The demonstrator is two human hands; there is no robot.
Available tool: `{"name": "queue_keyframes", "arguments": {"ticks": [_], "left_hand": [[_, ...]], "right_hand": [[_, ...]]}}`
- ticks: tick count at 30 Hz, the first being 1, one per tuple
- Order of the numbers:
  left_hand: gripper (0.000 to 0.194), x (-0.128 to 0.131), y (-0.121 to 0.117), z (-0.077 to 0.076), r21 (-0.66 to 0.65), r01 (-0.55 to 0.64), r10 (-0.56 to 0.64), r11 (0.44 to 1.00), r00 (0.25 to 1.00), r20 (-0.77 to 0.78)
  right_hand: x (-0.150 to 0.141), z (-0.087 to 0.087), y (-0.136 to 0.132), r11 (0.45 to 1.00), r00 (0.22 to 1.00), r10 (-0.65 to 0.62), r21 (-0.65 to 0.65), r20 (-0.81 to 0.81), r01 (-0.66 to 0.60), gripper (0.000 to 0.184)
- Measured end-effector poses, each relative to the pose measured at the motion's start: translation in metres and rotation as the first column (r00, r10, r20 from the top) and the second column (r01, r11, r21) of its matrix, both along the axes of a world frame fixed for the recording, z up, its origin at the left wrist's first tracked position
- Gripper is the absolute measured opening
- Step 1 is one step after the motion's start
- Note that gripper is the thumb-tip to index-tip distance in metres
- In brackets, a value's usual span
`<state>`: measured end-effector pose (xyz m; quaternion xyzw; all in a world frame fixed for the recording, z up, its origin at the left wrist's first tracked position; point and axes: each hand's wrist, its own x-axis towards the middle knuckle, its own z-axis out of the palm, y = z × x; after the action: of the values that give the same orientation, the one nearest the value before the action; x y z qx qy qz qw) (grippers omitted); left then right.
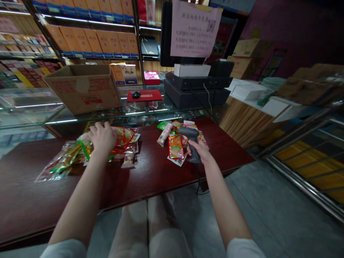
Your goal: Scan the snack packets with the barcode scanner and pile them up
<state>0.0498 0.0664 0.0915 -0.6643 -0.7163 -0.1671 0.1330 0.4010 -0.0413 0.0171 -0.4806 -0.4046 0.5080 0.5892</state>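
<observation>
In the right grip (202,150), a scanner (189,133).

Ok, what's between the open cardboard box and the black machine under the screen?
In the head view, a red mat lies there, with a black mouse on it.

You are in a shop, at what looks like its checkout. Behind the glass counter (146,110), lit shelves (88,21) carry rows of matching orange boxes (95,43), set out like stock. On the counter you have a screen (166,44) with a printed sheet (193,30) over it, listing sums such as 200, 300 and 500 beside a square code, and below it a wide black case (196,95) like a cash drawer. At your dark red table (150,172) you have a handheld scanner (194,153) and bright packets (176,147) of what look like snacks.
</observation>
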Motion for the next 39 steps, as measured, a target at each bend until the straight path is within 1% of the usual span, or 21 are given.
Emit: {"name": "queue_keyframes", "arguments": {"ticks": [2,4,5,7,9,11,12,13,14,15,16,17,18,20,21,24,26,28,31,35,39], "left_hand": [[0.041,0.034,-0.009,-0.010,0.025,0.246,-0.247,0.969,0.968,0.048],[0.041,0.076,-0.018,-0.023,-0.104,0.489,-0.471,0.866,0.867,0.161],[0.041,0.098,-0.022,-0.031,-0.182,0.551,-0.509,0.814,0.829,0.231],[0.047,0.138,-0.028,-0.049,-0.331,0.593,-0.505,0.734,0.802,0.318],[0.055,0.169,-0.031,-0.067,-0.394,0.627,-0.487,0.672,0.775,0.402],[0.055,0.186,-0.029,-0.082,-0.395,0.641,-0.425,0.658,0.749,0.508],[0.053,0.191,-0.027,-0.088,-0.347,0.661,-0.382,0.666,0.701,0.602],[0.050,0.193,-0.023,-0.093,-0.268,0.677,-0.315,0.686,0.608,0.729],[0.046,0.193,-0.019,-0.096,-0.172,0.678,-0.234,0.714,0.463,0.855],[0.042,0.191,-0.015,-0.098,-0.080,0.660,-0.153,0.747,0.288,0.945],[0.038,0.188,-0.009,-0.098,-0.013,0.631,-0.082,0.776,0.121,0.989],[0.032,0.184,-0.004,-0.096,0.022,0.605,-0.024,0.796,-0.005,1.000],[0.025,0.178,0.001,-0.094,0.031,0.596,0.015,0.803,-0.073,0.997],[0.013,0.164,0.010,-0.088,0.033,0.626,0.088,0.779,-0.162,0.983],[0.009,0.156,0.014,-0.084,0.050,0.650,0.152,0.758,-0.251,0.956],[0.016,0.134,0.018,-0.078,0.179,0.678,0.359,0.713,-0.572,0.737],[0.027,0.125,0.016,-0.078,0.261,0.639,0.398,0.723,-0.695,0.599],[0.037,0.119,0.014,-0.078,0.297,0.607,0.394,0.738,-0.743,0.540],[0.044,0.115,0.012,-0.078,0.294,0.596,0.401,0.747,-0.757,0.515],[0.045,0.110,0.013,-0.075,0.263,0.613,0.445,0.745,-0.751,0.488],[0.043,0.102,0.010,-0.072,0.234,0.665,0.506,0.710,-0.712,0.488]], "right_hand": [[0.002,0.001,0.000,1.000,1.000,-0.019,-0.004,-0.021,0.019,0.041],[0.003,0.001,0.001,1.000,0.999,-0.031,0.000,-0.024,0.031,0.042],[0.004,0.001,0.002,0.999,0.999,-0.034,0.001,-0.014,0.034,0.041],[0.007,0.000,0.003,0.999,0.999,-0.036,0.001,0.014,0.036,0.040],[0.009,0.000,0.003,0.999,0.999,-0.038,-0.001,0.038,0.038,0.038],[0.012,0.001,0.002,0.999,0.998,-0.038,-0.001,0.050,0.039,0.038],[0.013,0.001,0.000,0.999,0.998,-0.039,-0.001,0.055,0.039,0.038],[0.015,0.002,-0.002,0.999,0.997,-0.043,-0.001,0.057,0.043,0.038],[0.016,0.003,-0.003,0.999,0.997,-0.053,0.003,0.057,0.053,0.038],[0.018,0.004,-0.005,0.998,0.996,-0.066,0.006,0.056,0.066,0.038],[0.019,0.004,-0.007,0.997,0.996,-0.079,0.008,0.053,0.078,0.038],[0.020,0.005,-0.009,0.996,0.995,-0.089,0.009,0.048,0.089,0.039],[0.020,0.005,-0.010,0.996,0.995,-0.091,0.008,0.045,0.091,0.039],[0.019,0.003,-0.010,0.997,0.996,-0.073,-0.004,0.044,0.073,0.038],[0.018,0.003,-0.009,0.998,0.997,-0.058,-0.010,0.044,0.059,0.038],[0.008,0.000,-0.004,0.999,0.999,-0.008,-0.031,0.047,0.009,0.042],[-0.003,-0.001,0.000,0.998,0.998,0.037,-0.045,0.044,-0.035,0.044],[-0.014,0.000,0.003,0.995,0.995,0.092,-0.043,0.043,-0.090,0.043],[-0.031,0.004,0.007,0.986,0.985,0.167,-0.017,0.038,-0.167,0.039],[-0.050,0.007,0.011,0.970,0.970,0.244,-0.016,0.018,-0.244,0.035],[-0.061,0.010,0.016,0.971,0.971,0.239,-0.005,0.004,-0.239,0.036]]}}
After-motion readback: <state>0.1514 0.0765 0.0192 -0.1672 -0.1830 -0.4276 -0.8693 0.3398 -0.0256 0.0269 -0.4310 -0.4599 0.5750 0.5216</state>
